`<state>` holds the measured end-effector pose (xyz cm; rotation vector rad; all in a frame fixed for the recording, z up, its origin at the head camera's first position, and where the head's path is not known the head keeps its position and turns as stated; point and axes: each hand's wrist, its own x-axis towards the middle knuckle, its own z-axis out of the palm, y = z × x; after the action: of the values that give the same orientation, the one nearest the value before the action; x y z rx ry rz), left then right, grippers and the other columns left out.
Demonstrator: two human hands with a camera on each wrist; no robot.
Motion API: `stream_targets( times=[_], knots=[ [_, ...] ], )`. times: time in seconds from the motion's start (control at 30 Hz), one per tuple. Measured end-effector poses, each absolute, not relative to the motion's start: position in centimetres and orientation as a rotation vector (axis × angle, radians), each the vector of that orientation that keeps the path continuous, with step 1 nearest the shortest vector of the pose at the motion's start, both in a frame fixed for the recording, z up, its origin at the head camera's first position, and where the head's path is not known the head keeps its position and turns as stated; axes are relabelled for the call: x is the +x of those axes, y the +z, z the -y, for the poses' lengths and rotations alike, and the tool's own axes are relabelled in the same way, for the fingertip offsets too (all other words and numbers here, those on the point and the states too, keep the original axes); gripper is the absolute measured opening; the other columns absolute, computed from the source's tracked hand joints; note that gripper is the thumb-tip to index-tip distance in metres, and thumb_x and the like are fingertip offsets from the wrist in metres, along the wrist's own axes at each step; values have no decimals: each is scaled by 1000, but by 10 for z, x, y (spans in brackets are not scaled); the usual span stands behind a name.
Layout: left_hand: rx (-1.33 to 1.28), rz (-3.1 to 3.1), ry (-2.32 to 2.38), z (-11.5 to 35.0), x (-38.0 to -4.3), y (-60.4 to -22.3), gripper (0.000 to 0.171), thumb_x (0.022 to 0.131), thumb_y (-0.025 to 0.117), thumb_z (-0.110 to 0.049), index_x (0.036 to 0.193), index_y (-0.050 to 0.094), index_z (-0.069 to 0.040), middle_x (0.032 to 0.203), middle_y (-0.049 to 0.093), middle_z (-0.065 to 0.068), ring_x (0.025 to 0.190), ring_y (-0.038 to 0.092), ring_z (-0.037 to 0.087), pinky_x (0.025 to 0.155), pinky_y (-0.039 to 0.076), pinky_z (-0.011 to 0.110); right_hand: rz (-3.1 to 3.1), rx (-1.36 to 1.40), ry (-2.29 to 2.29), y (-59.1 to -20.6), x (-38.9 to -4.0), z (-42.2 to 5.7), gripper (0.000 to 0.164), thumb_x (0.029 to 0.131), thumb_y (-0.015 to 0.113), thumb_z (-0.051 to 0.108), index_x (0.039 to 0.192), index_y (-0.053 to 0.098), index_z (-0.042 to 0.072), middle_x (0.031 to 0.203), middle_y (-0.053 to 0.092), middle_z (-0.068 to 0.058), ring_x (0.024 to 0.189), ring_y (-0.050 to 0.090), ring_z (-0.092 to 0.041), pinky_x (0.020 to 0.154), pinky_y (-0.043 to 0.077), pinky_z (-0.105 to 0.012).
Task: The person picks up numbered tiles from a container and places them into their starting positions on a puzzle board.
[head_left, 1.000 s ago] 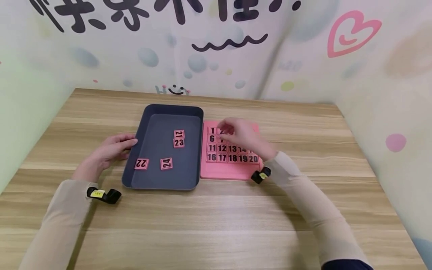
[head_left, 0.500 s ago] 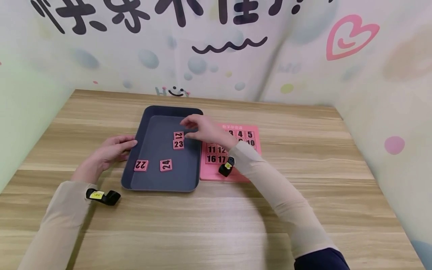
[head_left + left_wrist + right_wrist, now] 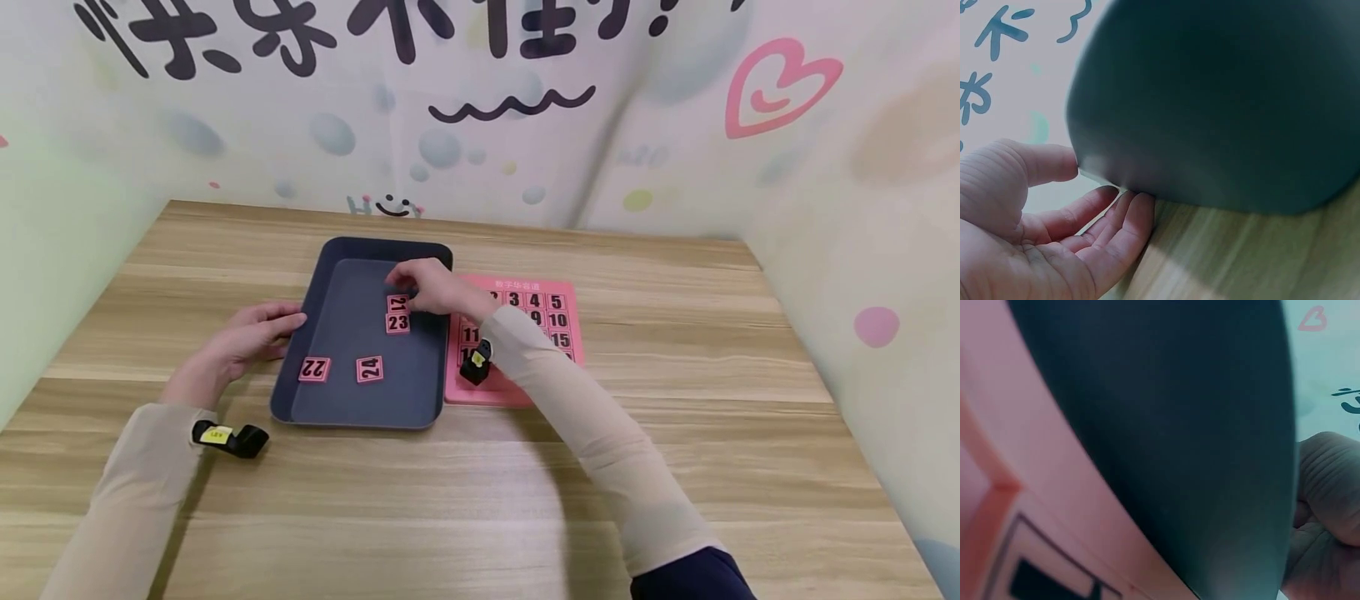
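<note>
A dark grey tray (image 3: 341, 408) holds pink number tiles: 21 (image 3: 397, 303), 23 (image 3: 397, 322), 22 (image 3: 314, 369) and 24 (image 3: 370, 369). My left hand (image 3: 251, 337) is at the tray's left side. In the left wrist view, its thumb and fingers touch the tray's outer wall, loosely bent. My right hand (image 3: 431, 287) reaches over the tray's right rim, thumb beside tile 21 and forefinger just beyond it, with a gap between. Right of the tray lies a pink number board (image 3: 543, 287), partly covered by my right forearm.
The tray and board lie side by side on a wood-grain table (image 3: 675, 350). Behind stands a white wall with painted writing (image 3: 465, 33) and a pink heart (image 3: 783, 87). The tray's raised wall (image 3: 1210, 450) fills much of the right wrist view.
My right hand has moved left from above the number board into the tray, down to tile 21. The left hand stays at the tray's side, and the tiles in the tray have not moved.
</note>
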<state>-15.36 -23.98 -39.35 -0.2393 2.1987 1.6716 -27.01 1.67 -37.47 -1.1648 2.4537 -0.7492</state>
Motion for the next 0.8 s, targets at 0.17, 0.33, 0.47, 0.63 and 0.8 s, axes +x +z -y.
stream_targets(
  times=[0.17, 0.33, 0.47, 0.63, 0.8],
  knots=[
    [-230, -2196, 1672, 240, -153, -393, 64, 98, 49, -29, 144, 24, 7, 107, 50, -7, 86, 55, -4, 77, 49, 18, -2472, -1174, -655, -376, -271, -13, 38, 84, 67, 1, 121, 60, 3, 116, 60, -10, 105, 54, -19, 91, 43, -25],
    [-221, -2187, 1683, 240, -153, -393, 64, 98, 49, -29, 144, 23, 7, 101, 51, -13, 85, 56, -4, 77, 49, 19, -2500, -1183, -588, -379, -272, -11, 37, 83, 68, 1, 120, 61, 5, 114, 61, -9, 103, 54, -18, 88, 44, -26],
    [-226, -2183, 1687, 241, -153, -393, 64, 98, 49, -29, 144, 23, 8, 99, 52, -14, 85, 56, -4, 76, 49, 18, -2516, -1191, -575, -380, -272, -10, 37, 83, 69, 2, 119, 61, 6, 114, 61, -8, 101, 55, -18, 86, 44, -26],
    [-235, -2185, 1677, 240, -153, -393, 64, 98, 49, -29, 144, 23, 7, 104, 51, -9, 85, 56, -4, 77, 49, 18, -2505, -1208, -694, -378, -271, -13, 34, 82, 71, 3, 115, 63, 4, 109, 63, -9, 97, 57, -17, 84, 45, -23],
    [-235, -2177, 1686, 240, -153, -392, 64, 98, 49, -29, 144, 23, 7, 100, 52, -13, 85, 56, -4, 77, 49, 18, -2452, -1208, -840, -369, -268, -23, 33, 82, 69, 2, 115, 63, 3, 112, 62, -9, 99, 57, -17, 86, 46, -22]
  ],
)
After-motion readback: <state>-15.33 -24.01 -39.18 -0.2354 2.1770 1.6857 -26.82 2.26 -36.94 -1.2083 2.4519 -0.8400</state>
